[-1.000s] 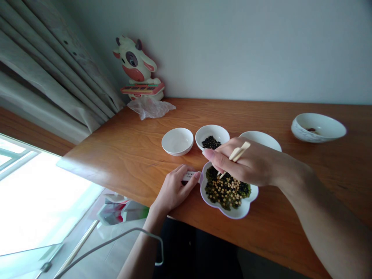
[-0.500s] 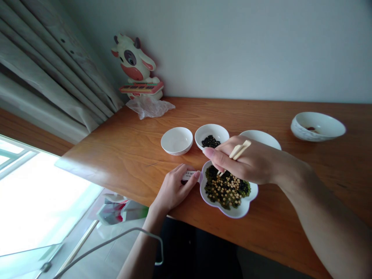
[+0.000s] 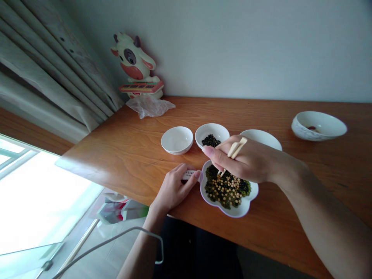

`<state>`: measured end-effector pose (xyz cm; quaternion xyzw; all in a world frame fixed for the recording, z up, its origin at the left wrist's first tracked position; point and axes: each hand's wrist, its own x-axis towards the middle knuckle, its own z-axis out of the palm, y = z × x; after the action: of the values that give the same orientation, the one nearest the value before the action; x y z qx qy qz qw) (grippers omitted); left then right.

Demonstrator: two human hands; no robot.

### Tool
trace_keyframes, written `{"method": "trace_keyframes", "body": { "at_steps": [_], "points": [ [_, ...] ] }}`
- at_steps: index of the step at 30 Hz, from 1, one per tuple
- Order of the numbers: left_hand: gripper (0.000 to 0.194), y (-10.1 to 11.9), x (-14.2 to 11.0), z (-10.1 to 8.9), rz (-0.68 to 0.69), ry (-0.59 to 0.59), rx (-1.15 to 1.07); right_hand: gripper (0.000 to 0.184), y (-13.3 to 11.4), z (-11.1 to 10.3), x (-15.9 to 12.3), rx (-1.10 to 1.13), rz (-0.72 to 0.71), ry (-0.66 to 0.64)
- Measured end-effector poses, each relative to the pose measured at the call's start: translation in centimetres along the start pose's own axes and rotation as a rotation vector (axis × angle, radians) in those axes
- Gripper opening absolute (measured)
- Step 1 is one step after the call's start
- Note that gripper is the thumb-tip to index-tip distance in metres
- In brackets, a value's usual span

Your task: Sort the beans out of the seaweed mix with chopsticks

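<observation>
Right hand, right of centre: closed on chopsticks, presumably light, stiff; tips down at mixed beans, probably hard, slippery, best pinched singly. Left hand, lower centre: clamped on handle of petal-shaped dish, likely light, rigid; handle the sound hold. Dish lies lower right of centre, beneath right hand.

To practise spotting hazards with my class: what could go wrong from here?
The small round tan beans could slip from the slim pale wooden chopsticks in the right hand. The left hand, on the handle, might jolt the purple-rimmed white petal-shaped dish. The right hand, close by, might knock the round white bowl of black beans.
</observation>
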<state>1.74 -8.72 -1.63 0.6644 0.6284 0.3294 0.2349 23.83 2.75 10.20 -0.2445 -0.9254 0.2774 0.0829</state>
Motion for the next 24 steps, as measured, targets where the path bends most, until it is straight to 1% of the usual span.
{"method": "trace_keyframes", "body": {
  "at_steps": [6,10,14,20,24],
  "points": [
    [0.029,0.1,0.0,0.0,-0.003,0.009,-0.006,0.073,0.2,0.1,0.5,0.004,-0.066,0.061],
    [0.028,0.2,0.0,0.1,-0.005,0.007,-0.007,0.074,0.2,0.2,0.5,0.007,-0.077,0.085],
    [0.028,0.2,0.0,0.0,0.0,0.017,-0.002,0.075,0.2,0.0,0.3,-0.001,-0.06,0.082],
    [0.028,0.1,-0.1,0.0,0.0,0.012,0.006,0.071,0.1,-0.7,-0.1,-0.006,-0.065,0.059],
    [0.028,0.0,-0.1,0.0,0.005,0.017,0.015,0.07,0.2,-0.9,-0.1,-0.031,-0.047,0.038]
  ]
}}
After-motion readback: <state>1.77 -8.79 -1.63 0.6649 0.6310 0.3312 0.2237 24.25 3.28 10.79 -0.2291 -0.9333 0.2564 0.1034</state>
